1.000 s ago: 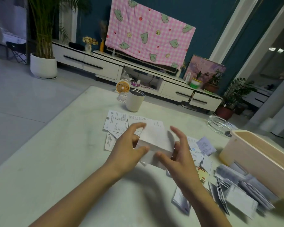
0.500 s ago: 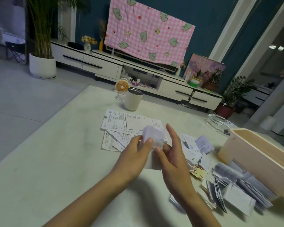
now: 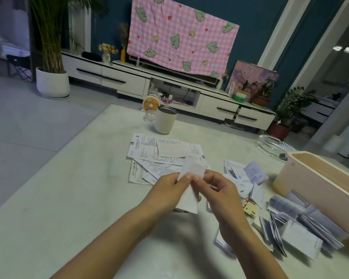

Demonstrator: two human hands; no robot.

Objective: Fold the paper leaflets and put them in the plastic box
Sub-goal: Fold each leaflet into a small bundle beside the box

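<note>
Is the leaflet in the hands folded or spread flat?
Partly folded at least: the leaflet is a narrow creased strip pinched by left hand and right hand.

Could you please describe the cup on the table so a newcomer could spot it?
On the pale table, look beyond the unfolded leaflets to the far edge. The cup stands there upright: beige, metal-lined, the only opaque vessel, beside a glass jar.

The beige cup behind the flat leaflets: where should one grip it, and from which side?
Probably the side wall of the cup, just below the rim, from the near right. It stands upright, shows no handle, narrows downward, and a glass jar crowds its far left.
</note>
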